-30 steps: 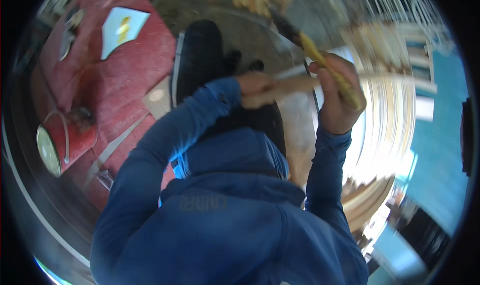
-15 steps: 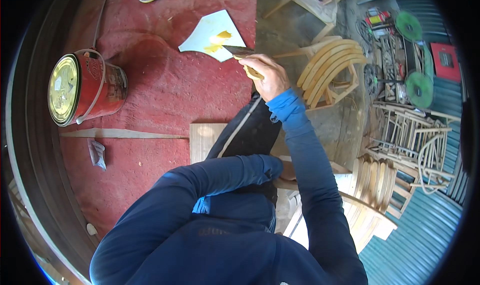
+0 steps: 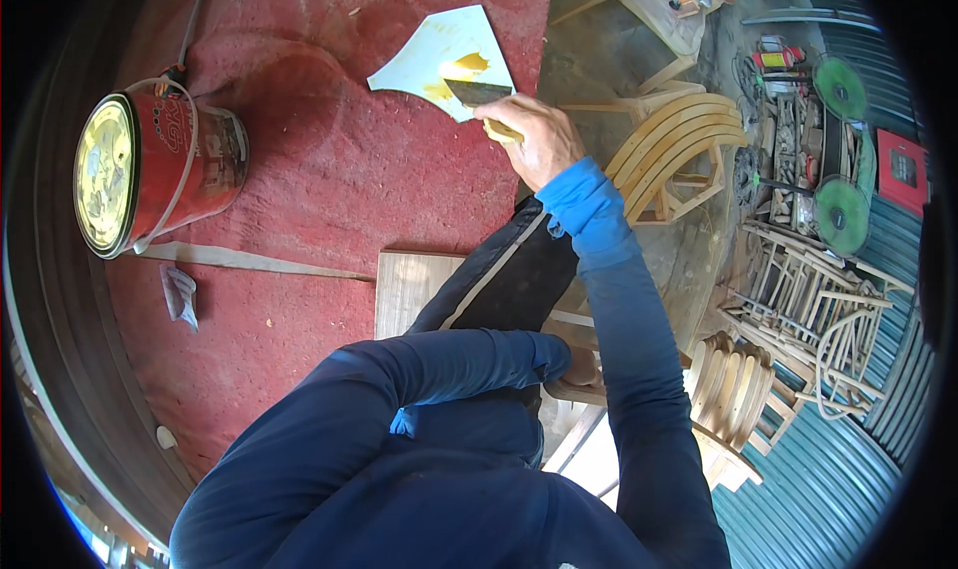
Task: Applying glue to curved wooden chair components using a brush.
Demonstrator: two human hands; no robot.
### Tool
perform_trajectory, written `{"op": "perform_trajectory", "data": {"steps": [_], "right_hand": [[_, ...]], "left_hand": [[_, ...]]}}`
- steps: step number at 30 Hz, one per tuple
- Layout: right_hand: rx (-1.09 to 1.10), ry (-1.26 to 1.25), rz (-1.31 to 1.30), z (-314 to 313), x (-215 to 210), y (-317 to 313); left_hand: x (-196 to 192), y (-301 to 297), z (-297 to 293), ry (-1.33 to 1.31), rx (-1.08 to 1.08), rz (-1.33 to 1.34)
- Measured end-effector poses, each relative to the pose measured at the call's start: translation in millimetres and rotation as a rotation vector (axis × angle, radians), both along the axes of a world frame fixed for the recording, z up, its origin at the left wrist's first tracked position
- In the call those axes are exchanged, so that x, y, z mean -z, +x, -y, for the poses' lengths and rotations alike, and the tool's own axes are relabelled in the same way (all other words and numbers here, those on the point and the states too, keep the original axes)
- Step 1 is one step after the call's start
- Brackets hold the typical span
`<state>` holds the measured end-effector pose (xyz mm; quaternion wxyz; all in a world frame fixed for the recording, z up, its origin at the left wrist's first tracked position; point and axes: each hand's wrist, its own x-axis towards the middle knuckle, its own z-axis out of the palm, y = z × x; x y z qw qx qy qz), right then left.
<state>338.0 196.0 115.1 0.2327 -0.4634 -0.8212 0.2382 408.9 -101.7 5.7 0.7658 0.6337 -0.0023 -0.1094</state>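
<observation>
My right hand (image 3: 541, 138) is closed round the pale handle of a putty knife (image 3: 479, 92). The knife's dark, wide blade lies over the near right part of a white flat board (image 3: 419, 58), against smears of yellow putty (image 3: 464, 67). My left hand (image 3: 582, 367) sits low, by the right side of my lap, next to a wooden piece (image 3: 577, 392). Its fingers are mostly hidden by my sleeves, so its grip does not show.
A red bucket (image 3: 190, 160) with a yellowed lid lies to the left on red cloth (image 3: 309, 150). Curved wooden frames (image 3: 669, 150) stand to the right, with stacked wooden parts (image 3: 733, 389) nearer. Green fans (image 3: 840, 215) stand farther right. A wooden block (image 3: 409, 284) lies beside my leg.
The view has shifted slightly. In my right hand the putty knife has turned, and more of its blade's face now shows over the putty. My left hand stays in about the same place.
</observation>
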Motion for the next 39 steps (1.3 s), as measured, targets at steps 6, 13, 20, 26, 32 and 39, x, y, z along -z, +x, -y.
{"op": "perform_trajectory", "data": {"steps": [6, 13, 20, 26, 32, 39], "right_hand": [[-0.026, -0.076, -0.026, -3.7, -12.9, 11.9], [-0.012, -0.208, -0.037, -26.2, -25.6, 8.2], [0.100, -0.080, -0.029, -38.5, -17.1, 0.8], [-0.024, -0.059, -0.024, -15.1, -13.8, -9.0], [0.130, -0.062, -0.078, -25.7, -21.6, -2.4], [0.141, 0.055, -0.062, -24.7, -7.5, 0.8]], "left_hand": [[-39.9, -27.5, -30.7, -0.071, 0.083, -0.285], [-28.2, -23.2, -21.5, -0.048, -0.007, -0.268], [-11.7, -3.8, 2.3, 0.056, 0.001, -0.168], [-64.5, -44.3, -49.3, -0.054, 0.015, -0.208], [-38.6, -28.2, -30.0, -0.072, 0.019, -0.134], [-48.7, -34.3, -36.9, 0.048, 0.034, -0.034]]}}
